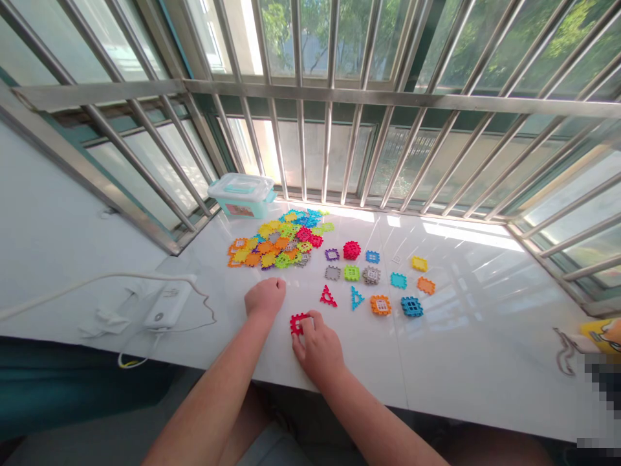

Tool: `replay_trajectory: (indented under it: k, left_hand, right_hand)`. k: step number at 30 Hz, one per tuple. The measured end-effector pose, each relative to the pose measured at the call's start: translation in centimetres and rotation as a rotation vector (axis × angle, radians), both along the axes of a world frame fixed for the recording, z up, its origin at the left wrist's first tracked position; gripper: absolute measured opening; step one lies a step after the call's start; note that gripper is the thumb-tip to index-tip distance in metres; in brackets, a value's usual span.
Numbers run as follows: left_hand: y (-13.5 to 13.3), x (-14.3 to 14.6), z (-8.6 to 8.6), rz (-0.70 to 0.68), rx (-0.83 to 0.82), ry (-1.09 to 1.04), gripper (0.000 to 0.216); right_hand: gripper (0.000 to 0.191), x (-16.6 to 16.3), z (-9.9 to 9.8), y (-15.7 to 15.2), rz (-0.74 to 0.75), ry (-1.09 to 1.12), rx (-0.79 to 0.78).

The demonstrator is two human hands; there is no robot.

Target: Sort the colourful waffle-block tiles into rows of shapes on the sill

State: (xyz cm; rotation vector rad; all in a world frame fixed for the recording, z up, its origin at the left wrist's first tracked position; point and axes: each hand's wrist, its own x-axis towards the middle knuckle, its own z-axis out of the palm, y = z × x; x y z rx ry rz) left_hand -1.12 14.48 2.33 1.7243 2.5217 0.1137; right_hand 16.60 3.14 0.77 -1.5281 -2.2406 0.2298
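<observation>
My right hand (320, 344) pinches a red square toothed building piece (295, 323) at the front of the white tabletop, thumb and fingers on its right side. To its upper left, my left hand (265, 298) is closed in a fist on the table; its curled fingers hide whatever may be inside. Beyond the fist lies a heap of interlocking building pieces (272, 243) in many colours. Nearest the right hand are a red triangular piece (328, 296) and a blue triangular piece (357, 298). An orange stack of pieces (381, 305) and a blue stack (412, 307) lie farther right.
Rows of sorted pieces include a red stack (352, 250), green piece (352, 273) and yellow piece (420, 263). A lidded teal box (241, 195) stands at the back left. A white power strip (169, 304) with cables lies left. Metal window bars (330, 149) border the table.
</observation>
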Motion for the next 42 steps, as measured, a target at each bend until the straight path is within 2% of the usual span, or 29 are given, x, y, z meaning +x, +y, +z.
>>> replay_trajectory:
  k: [35, 42]
  left_hand:
    - [0.14, -0.13, -0.02, 0.006, -0.027, -0.007, 0.053]
    - [0.06, 0.03, 0.1, 0.004, -0.021, 0.008, 0.054]
  right_hand:
    - [0.021, 0.12, 0.07, -0.03, 0.014, 0.006, 0.002]
    - [0.021, 0.12, 0.26, -0.14, -0.02, 0.013, 0.006]
